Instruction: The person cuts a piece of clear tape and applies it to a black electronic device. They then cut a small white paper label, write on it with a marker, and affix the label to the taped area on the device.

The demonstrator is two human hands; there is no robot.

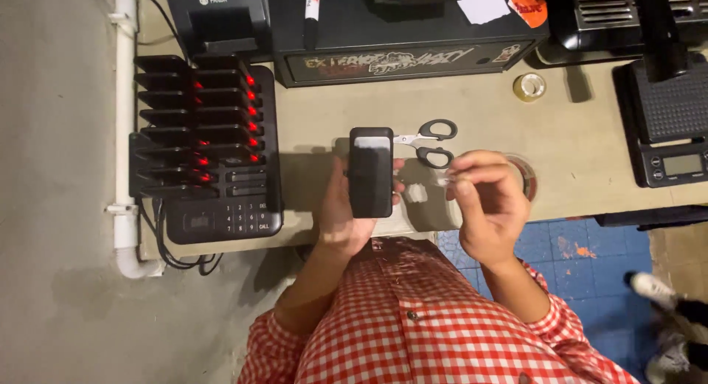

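My left hand (341, 216) holds a flat black rectangular device (370, 172) upright over the beige counter, fingers wrapped round its sides. My right hand (487, 203) is beside it to the right, fingertips pinched on a small clear strip, likely a piece of tape (448, 179). Black-handled scissors (428, 142) lie on the counter just behind both hands. A roll of clear tape (528, 172) sits partly hidden under my right hand. I wear a red and white checked shirt.
A black charging rack (203, 126) holding several pagers with red lights and a keypad stands at left. A black printer (214, 15) and a black box (398, 30) line the back. A small tape roll (529, 87) and a digital scale (667, 119) sit at right.
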